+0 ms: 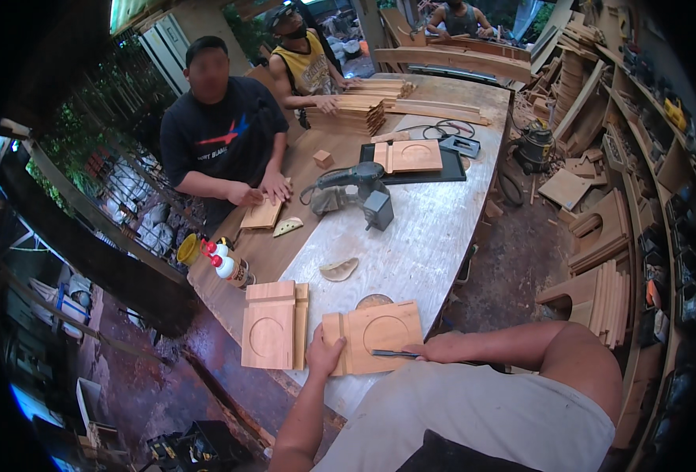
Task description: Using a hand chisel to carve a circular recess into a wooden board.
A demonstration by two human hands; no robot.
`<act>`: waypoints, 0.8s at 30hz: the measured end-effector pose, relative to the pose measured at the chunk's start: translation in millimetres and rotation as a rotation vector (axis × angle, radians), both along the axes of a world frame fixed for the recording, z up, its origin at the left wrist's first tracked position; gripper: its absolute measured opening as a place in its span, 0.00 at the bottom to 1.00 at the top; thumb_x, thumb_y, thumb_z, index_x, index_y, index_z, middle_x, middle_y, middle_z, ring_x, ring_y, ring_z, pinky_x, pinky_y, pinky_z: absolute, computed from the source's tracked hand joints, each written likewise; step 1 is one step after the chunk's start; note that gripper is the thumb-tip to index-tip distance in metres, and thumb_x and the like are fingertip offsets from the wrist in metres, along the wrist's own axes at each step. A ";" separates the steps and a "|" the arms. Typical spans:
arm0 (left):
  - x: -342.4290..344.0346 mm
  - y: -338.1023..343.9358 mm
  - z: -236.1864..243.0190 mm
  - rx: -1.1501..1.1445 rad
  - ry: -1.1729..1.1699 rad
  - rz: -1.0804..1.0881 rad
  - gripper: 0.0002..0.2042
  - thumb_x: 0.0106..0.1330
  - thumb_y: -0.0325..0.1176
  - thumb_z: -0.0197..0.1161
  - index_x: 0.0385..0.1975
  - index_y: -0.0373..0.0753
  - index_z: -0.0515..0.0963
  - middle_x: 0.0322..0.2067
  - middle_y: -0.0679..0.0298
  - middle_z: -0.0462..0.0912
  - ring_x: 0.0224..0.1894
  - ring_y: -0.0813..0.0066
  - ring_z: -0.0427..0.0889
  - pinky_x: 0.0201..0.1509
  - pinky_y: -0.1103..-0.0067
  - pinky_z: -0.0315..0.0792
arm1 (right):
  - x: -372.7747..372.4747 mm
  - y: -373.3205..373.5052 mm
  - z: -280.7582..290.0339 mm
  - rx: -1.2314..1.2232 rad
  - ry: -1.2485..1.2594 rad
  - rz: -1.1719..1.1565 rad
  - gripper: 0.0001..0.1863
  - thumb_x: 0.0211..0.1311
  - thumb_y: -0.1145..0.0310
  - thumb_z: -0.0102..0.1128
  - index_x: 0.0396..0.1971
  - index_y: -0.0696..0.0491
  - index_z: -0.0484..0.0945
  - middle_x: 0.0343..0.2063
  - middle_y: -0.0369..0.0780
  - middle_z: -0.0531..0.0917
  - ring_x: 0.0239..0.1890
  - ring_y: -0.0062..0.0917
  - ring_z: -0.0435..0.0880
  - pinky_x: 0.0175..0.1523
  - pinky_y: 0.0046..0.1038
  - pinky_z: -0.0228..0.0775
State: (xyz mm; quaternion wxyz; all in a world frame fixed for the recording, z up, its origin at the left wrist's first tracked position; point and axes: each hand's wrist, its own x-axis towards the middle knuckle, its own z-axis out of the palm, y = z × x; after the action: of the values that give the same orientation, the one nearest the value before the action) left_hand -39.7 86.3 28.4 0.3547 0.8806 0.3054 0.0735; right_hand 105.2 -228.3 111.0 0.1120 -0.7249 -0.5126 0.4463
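The wooden panel [375,334] with a round recess lies flat at the near edge of the tabletop [419,244], just right of a stack of similar panels [273,324]. The left hand [324,354] clamps its left edge, thumb on top, fingers curled under. The right hand [442,348] is closed around a thin dark tool [395,354] whose tip rests on the panel's lower part. The panel looks stiff, fairly light and dry, unlikely to slip; the thin wood around the recess may be its weak spot. Gripping the solid outer edges seems safest.
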 end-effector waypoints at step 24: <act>-2.5 0.0 4.4 0.044 0.078 0.000 0.40 0.59 0.56 0.67 0.71 0.49 0.63 0.51 0.50 0.85 0.54 0.49 0.83 0.60 0.62 0.74 | 2.2 5.1 -22.2 -0.034 -0.010 0.007 0.28 0.79 0.49 0.38 0.73 0.42 0.57 0.52 0.56 0.81 0.56 0.53 0.80 0.57 0.49 0.71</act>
State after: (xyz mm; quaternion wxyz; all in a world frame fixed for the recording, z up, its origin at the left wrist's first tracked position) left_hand -42.2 86.3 32.8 0.3233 0.8904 0.3172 0.0457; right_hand 107.5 -223.2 88.8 0.0958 -0.7271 -0.5079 0.4518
